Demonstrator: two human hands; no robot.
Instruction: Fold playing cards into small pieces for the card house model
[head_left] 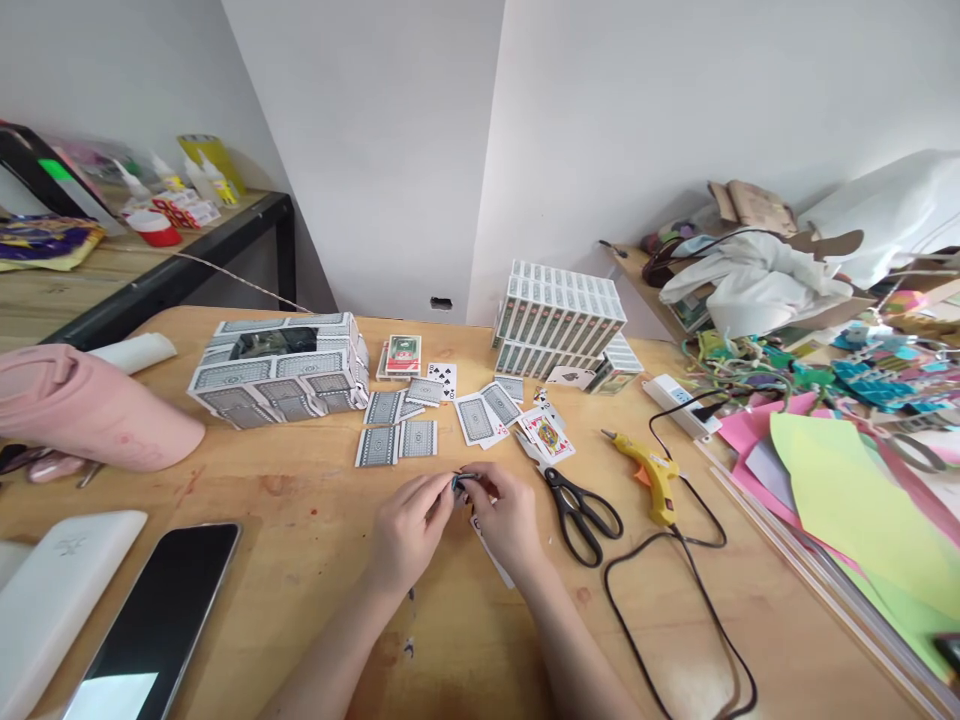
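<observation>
My left hand (pixel 411 528) and my right hand (pixel 507 520) meet over the middle of the wooden table (pixel 300 520). Both pinch a small folded playing card piece (pixel 460 482) between their fingertips. A white card (pixel 491 555) pokes out from beneath my right hand. Loose playing cards (pixel 480 415) lie scattered just beyond the hands, some face up, some face down. A box-like structure made of cards (pixel 281 380) stands at the back left. Another block of folded cards (pixel 559 320) stands at the back centre-right.
Black scissors (pixel 577 505) lie right of my hands, then a yellow glue gun (pixel 651 475) with a black cord (pixel 660 600). A phone (pixel 161 610), a white case (pixel 52 590) and a pink object (pixel 82 405) are at the left. Coloured paper (pixel 847 480) and clutter fill the right.
</observation>
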